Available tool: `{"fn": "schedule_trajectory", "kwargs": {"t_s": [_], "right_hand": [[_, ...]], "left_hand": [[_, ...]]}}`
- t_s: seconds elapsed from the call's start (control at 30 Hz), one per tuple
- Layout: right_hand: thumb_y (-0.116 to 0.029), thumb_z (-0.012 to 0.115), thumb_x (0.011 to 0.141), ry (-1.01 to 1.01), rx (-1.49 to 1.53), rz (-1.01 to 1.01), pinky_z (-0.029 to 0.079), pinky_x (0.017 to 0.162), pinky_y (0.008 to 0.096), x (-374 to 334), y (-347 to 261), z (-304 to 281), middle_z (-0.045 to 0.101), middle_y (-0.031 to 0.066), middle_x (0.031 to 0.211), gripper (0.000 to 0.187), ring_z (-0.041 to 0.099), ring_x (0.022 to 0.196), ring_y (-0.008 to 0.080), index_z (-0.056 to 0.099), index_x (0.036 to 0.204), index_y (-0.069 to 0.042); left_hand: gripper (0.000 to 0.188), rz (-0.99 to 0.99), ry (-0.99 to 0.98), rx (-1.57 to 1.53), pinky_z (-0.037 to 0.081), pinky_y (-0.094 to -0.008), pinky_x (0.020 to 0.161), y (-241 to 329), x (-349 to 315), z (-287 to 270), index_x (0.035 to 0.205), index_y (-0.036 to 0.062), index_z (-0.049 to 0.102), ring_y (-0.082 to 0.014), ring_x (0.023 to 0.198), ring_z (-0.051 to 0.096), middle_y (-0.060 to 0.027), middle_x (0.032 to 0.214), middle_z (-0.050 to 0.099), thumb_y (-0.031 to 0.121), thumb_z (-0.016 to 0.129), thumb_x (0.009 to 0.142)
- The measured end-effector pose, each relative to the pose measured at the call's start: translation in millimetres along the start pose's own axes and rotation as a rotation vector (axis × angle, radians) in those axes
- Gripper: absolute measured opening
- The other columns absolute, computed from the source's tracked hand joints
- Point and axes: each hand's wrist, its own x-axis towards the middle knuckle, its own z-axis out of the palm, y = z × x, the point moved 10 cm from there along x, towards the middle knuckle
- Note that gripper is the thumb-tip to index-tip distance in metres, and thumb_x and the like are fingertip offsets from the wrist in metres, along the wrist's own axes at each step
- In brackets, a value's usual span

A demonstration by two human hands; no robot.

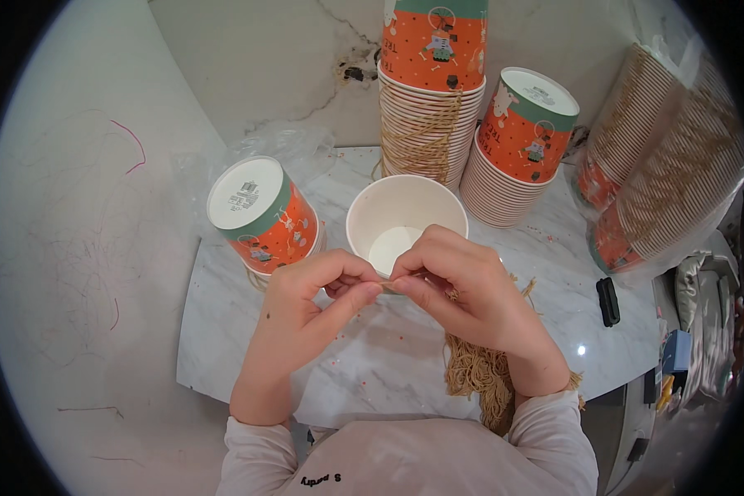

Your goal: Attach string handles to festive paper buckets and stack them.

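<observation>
An upright white paper cup (405, 217) stands open on the marble table (554, 273), its near rim between my fingertips. My left hand (310, 302) and my right hand (463, 285) meet at that rim, both pinching a thin tan string there. A bundle of tan strings (475, 372) lies under my right wrist and hangs over the table's front edge.
An upside-down orange and green cup (260, 213) sits left of the white cup. Behind stand a tall stack (431, 91) with strings draped on it and a leaning stack (521, 145). Bagged cup stacks (661, 157) fill the right. A small black object (608, 301) lies at right.
</observation>
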Motion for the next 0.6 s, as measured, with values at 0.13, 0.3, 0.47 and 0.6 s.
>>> {"fn": "schedule_trajectory", "kwargs": {"t_s": [0.13, 0.3, 0.47, 0.6], "right_hand": [[-0.003, 0.069, 0.092, -0.023, -0.048, -0.058, 0.048, 0.063, 0.0352, -0.1, -3.0, 0.2, 0.058, 0.0092, 0.085, 0.009, 0.061, 0.071, 0.0245, 0.064, 0.099, -0.003], [-0.003, 0.071, 0.091, -0.030, -0.040, -0.038, 0.047, 0.060, 0.0350, 0.8, -6.8, 0.7, 0.058, 0.0085, 0.081, 0.013, 0.059, 0.067, 0.0226, 0.064, 0.101, -0.004], [-0.001, 0.073, 0.088, -0.047, -0.059, -0.015, 0.046, 0.058, 0.0340, 0.5, -6.6, 4.4, 0.058, 0.0077, 0.081, 0.018, 0.059, 0.065, 0.0208, 0.064, 0.103, -0.005], [0.001, 0.076, 0.084, 0.078, -0.075, -0.105, 0.041, 0.054, 0.0262, -1.6, -10.0, -4.9, 0.057, 0.0030, 0.074, 0.017, 0.056, 0.061, 0.0115, 0.070, 0.098, -0.006]], "left_hand": [[0.005, 0.016, 0.001, -0.019, 0.047, -0.0231, 0.066, 3.8, -1.3, 0.6, 0.096, -0.0014, 0.070, -0.0065, 0.072, 0.059, -0.0025, 0.082, 0.068, 0.001, 0.071, 0.092], [0.005, -0.004, -0.007, -0.066, 0.047, -0.0237, 0.066, 4.8, -2.5, 3.0, 0.100, -0.0009, 0.067, -0.0073, 0.073, 0.061, -0.0027, 0.082, 0.067, 0.002, 0.065, 0.096], [0.005, -0.007, -0.023, -0.078, 0.048, -0.0236, 0.067, 2.5, -1.0, 5.2, 0.100, -0.0010, 0.065, -0.0076, 0.074, 0.062, -0.0029, 0.083, 0.067, 0.003, 0.064, 0.097], [0.004, -0.016, -0.054, -0.105, 0.048, -0.0237, 0.068, 0.7, 0.6, 11.3, 0.099, -0.0003, 0.064, -0.0068, 0.075, 0.062, -0.0024, 0.084, 0.068, 0.003, 0.062, 0.098]]}}
